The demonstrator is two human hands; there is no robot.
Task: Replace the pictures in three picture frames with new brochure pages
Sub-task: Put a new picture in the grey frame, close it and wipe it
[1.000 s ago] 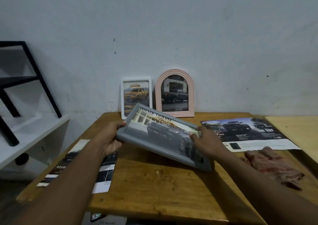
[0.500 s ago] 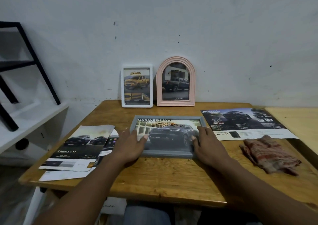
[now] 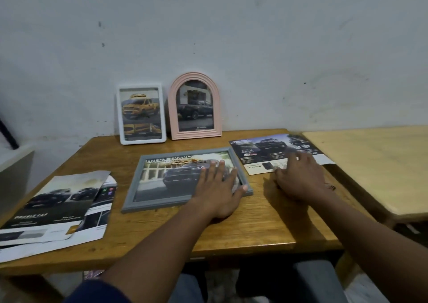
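A wooden bench stands against a pale grey wall. At its left edge lies a loose pile of shiny paper brochure pages. The top page shows dark trucks. White letters on it look like "DOUBLE CA", but the end of the word is too blurry to read.

At the back edge, two frames stand up and lean on the wall. The white plastic frame with four straight sides holds a picture of a yellow truck. Just beside it, on its right, is the pink frame with a round arched top. It holds a picture of a dark truck by a building.

In the middle of the bench, the grey frame with four straight sides lies flat, picture up. Big letters along its top read "HILUX TRAVO", and a dark truck is under them. The left grip, a bare hand, lies flat on the right part of this frame. Its fingers are straight and it holds nothing. Its thumb sits by the frame's right side.

Near the right back corner lies one dark brochure page with trucks on it. Its small writing is too blurry to read. The right grip, also a bare hand, rests on the lower part of this page with fingers spread out, not curled around it.

A paler wooden table stands just past the right edge.
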